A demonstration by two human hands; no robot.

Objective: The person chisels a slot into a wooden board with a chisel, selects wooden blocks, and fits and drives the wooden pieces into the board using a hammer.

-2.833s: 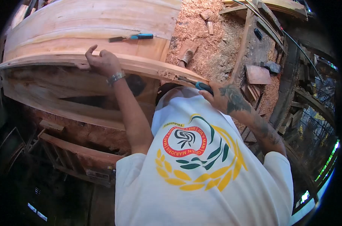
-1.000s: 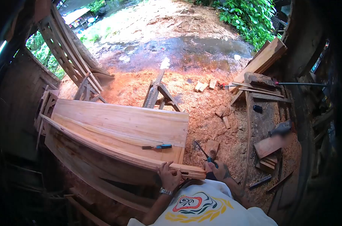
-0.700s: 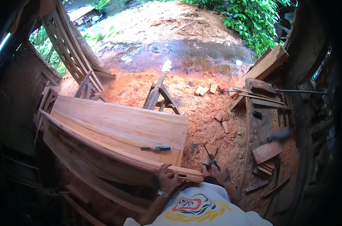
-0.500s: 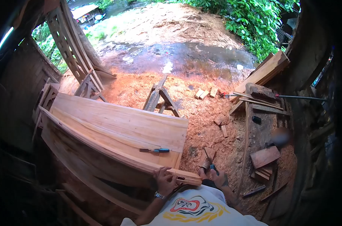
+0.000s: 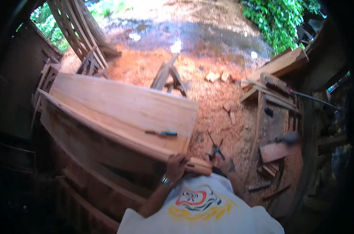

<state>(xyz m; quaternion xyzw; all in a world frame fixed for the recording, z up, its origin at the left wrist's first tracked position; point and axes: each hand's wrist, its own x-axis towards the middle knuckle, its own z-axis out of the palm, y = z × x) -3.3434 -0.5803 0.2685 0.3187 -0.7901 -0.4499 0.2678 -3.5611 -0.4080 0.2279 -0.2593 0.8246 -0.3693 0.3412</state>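
Observation:
A long curved wooden rail (image 5: 122, 139) runs along the near edge of a broad wooden panel (image 5: 126, 99). My left hand (image 5: 177, 165), with a watch on the wrist, is bent over the rail near its right end, beside a slot. Past the rail's right end, my right hand (image 5: 225, 164) is blurred and closed around a blue-handled tool (image 5: 218, 152), whose thin dark blade points up and to the left. A second tool with a blue handle (image 5: 168, 133) lies on the panel.
Behind the panel stands a wooden trestle (image 5: 161, 78). Wood shavings cover the ground, with small wood blocks (image 5: 212, 76) on them. At right, planks (image 5: 278, 67), a flat wood piece (image 5: 273, 152) and a dark power tool (image 5: 291, 137) lie around a low bench.
The view has tilted down slightly and blurred. My left hand's raised, spread fingers have come down together on the rail. Earlier, the right hand's tool was at the rail; it is now beyond its end.

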